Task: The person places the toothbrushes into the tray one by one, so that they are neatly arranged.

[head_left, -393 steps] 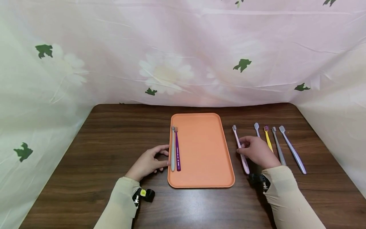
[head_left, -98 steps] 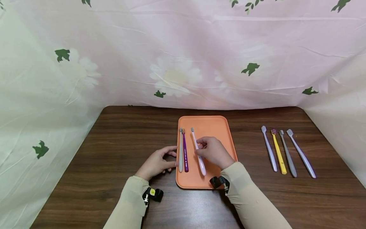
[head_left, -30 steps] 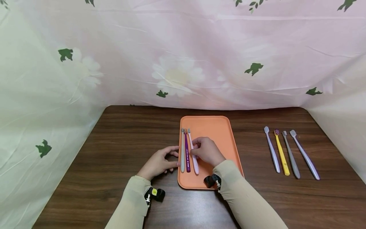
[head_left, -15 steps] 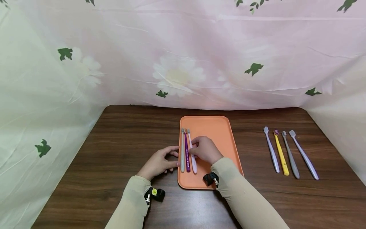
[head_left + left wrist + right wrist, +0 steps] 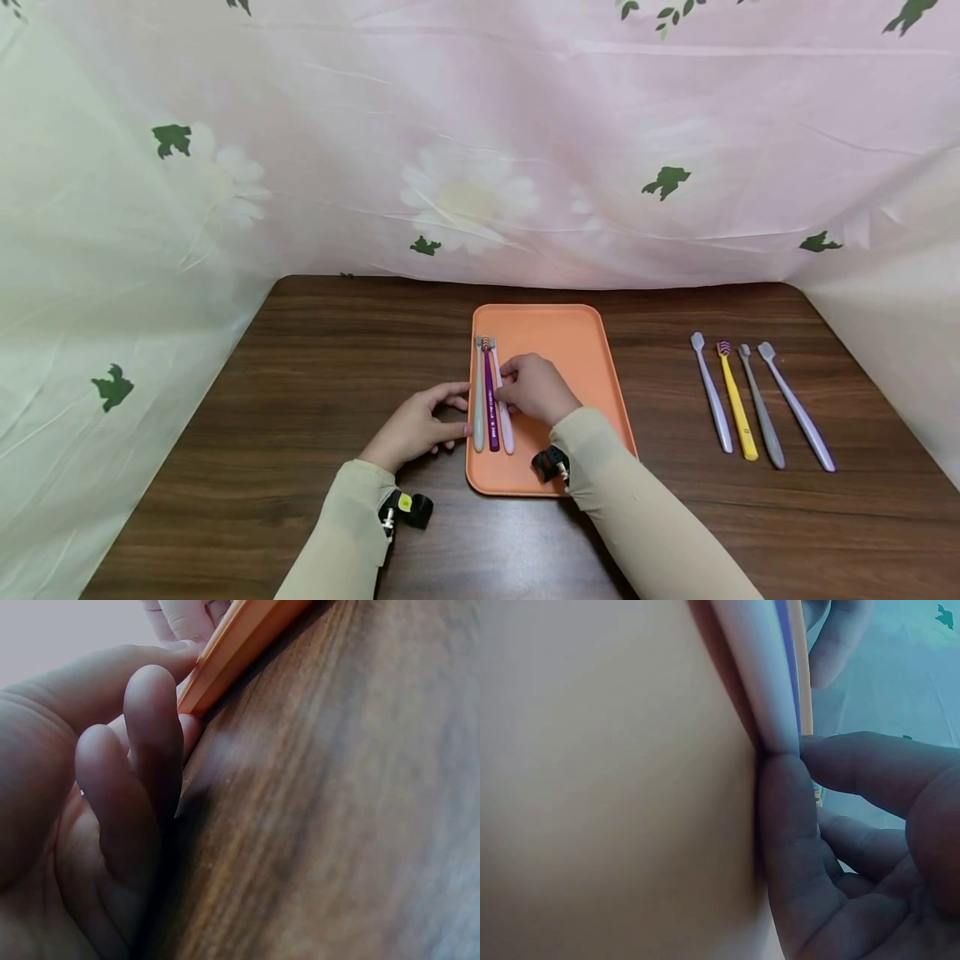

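An orange tray (image 5: 558,329) lies on the table. At its left rim is my left hand (image 5: 412,432); in the left wrist view, thumb and fingers pinch the tray edge (image 5: 232,656). Along that side, a grey-green toothbrush (image 5: 478,408) and a purple toothbrush (image 5: 490,400) lie side by side, heads away from me. My right hand (image 5: 538,388) pinches a pale pink toothbrush (image 5: 507,435) by its handle, close against the purple one and nearly parallel to it. Thumb and fingertips stand on either side of the pink handle (image 5: 761,675) in the right wrist view.
To the right, on the brown wooden table (image 5: 345,333), several toothbrushes lie in a row: a lavender one (image 5: 712,400), a yellow one (image 5: 737,408), a grey one (image 5: 762,412) and another lavender one (image 5: 798,412). A floral cloth (image 5: 465,150) hangs behind the table.
The pink toothbrush, earlier on the table right of the tray, has come into the tray in my right hand and lately slid left against the purple one. My left hand stays at the rim.
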### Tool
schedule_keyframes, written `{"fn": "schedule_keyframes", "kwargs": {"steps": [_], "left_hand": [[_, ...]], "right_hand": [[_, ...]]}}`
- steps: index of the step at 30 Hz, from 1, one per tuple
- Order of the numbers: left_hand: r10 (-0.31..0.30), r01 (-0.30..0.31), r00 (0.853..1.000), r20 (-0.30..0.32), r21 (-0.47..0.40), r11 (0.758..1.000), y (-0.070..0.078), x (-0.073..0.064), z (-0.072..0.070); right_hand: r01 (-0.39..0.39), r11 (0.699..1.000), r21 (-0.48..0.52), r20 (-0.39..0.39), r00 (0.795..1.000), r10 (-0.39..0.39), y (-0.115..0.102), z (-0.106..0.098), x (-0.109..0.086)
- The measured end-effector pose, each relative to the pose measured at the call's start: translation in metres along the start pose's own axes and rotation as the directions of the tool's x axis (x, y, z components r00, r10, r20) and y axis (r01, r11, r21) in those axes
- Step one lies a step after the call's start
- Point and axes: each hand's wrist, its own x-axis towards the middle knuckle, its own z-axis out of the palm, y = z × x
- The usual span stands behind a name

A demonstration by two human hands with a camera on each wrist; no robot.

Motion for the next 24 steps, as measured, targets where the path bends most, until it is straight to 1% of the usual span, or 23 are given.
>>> {"fn": "schedule_keyframes", "kwargs": {"steps": [8, 15, 24], "left_hand": [[-0.001, 0.001, 1.000, -0.001, -0.001, 1.000, -0.0015, 0.0005, 0.0002], [-0.007, 0.007, 1.000, -0.004, 0.006, 1.000, 0.0012, -0.0007, 0.0002], [-0.006, 0.006, 1.000, -0.001, 0.004, 1.000, 0.0028, -0.0006, 0.0003]], "right_hand": [[0.006, 1.000, 0.023, -0.008, 1.000, -0.006, 0.0016, -0.0003, -0.0005], [0.005, 0.999, 0.038, -0.025, 1.000, -0.004, 0.0013, -0.0021, -0.0032], [-0.004, 0.998, 0.058, -0.023, 1.000, 0.005, 0.0027, -0.0030, -0.0030]]}}
